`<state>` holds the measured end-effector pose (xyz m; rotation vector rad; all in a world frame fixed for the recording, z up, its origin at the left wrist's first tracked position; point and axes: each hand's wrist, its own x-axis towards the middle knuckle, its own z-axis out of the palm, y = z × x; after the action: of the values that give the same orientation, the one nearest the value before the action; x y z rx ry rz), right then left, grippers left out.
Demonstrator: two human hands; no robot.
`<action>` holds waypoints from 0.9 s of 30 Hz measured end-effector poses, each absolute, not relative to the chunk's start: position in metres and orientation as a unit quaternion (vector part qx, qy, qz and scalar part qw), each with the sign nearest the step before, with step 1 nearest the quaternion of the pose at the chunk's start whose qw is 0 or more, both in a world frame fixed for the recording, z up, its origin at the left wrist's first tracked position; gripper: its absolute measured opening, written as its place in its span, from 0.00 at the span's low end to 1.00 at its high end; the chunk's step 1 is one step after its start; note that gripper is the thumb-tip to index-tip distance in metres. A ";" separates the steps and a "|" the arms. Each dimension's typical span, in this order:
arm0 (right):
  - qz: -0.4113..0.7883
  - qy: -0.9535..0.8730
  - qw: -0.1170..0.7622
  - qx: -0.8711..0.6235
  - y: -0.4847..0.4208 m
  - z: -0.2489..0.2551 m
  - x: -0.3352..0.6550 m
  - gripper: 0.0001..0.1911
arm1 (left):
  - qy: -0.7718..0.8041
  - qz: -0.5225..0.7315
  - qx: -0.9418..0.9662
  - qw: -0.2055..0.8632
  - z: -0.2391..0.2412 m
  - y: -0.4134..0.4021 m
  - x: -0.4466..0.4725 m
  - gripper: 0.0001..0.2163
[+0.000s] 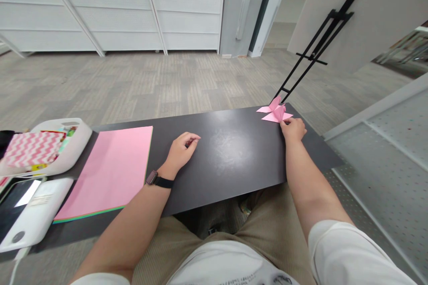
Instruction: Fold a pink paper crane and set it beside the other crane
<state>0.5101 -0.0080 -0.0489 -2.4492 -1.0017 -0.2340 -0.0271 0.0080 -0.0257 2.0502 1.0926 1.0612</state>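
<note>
Two pink folded-paper figures (280, 114) with pointed wings, like origami cranes, stand close together at the far right corner of the dark table. My right hand (293, 129) pinches the nearer figure by its right side between thumb and fingers; the farther one is just behind it. My left hand (183, 148) hovers over or rests on the middle of the table, which I cannot tell. Its fingers are loosely curled, a small gap shows by the thumb, and nothing is in it. A stack of coloured paper (115, 164), pink sheet on top, lies to its left.
At the left end are a white basket (78, 140) holding a pink-and-white zigzag pouch, a white device (40, 209) with a cable, and a dark phone-like screen (15, 205). The dark table (230, 156) is narrow. A black stand (312, 55) rises beyond its right corner.
</note>
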 end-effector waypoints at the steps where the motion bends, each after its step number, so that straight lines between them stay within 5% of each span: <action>1: -0.085 -0.366 0.242 -0.894 -0.008 -0.049 0.510 0.14 | 0.410 0.398 0.768 0.291 -0.025 0.008 -0.027 0.08; 17: -0.097 -0.347 0.297 -0.884 -0.012 -0.049 0.509 0.14 | 0.407 0.397 0.766 0.299 -0.021 0.006 -0.025 0.08; 27: -0.181 -0.355 0.412 -0.819 -0.017 -0.042 0.511 0.16 | 0.405 0.401 0.766 0.296 -0.024 0.008 -0.025 0.08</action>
<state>0.5108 -0.0167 -0.0425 -2.0602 -0.8929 -0.4558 -0.0250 0.0078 -0.0242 2.0386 1.0772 1.0664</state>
